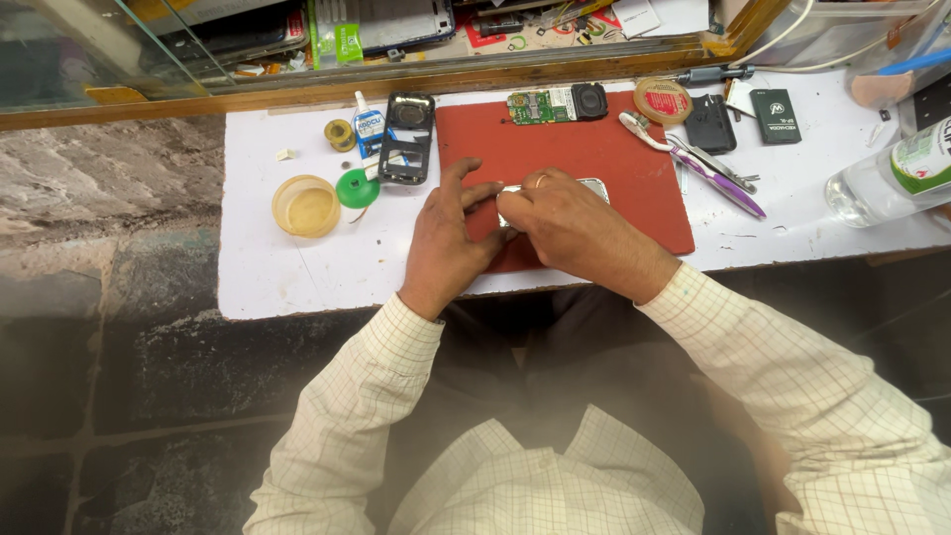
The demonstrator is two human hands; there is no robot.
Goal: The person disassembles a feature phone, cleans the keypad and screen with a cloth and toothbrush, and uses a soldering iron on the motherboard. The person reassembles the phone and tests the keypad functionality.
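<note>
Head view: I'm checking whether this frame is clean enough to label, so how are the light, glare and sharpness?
Head view: even, soft light on the white table and red mat; left hand and right hand are sharp, casting only faint shadows; the silver part under them is mostly hidden; the glass case shows reflections; the shirt near the lens looks hazy; the edges bend slightly.

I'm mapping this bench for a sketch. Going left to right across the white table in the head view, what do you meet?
Yellow dish → green cap → black phone frame → left hand → right hand → purple tool → water bottle.
</note>
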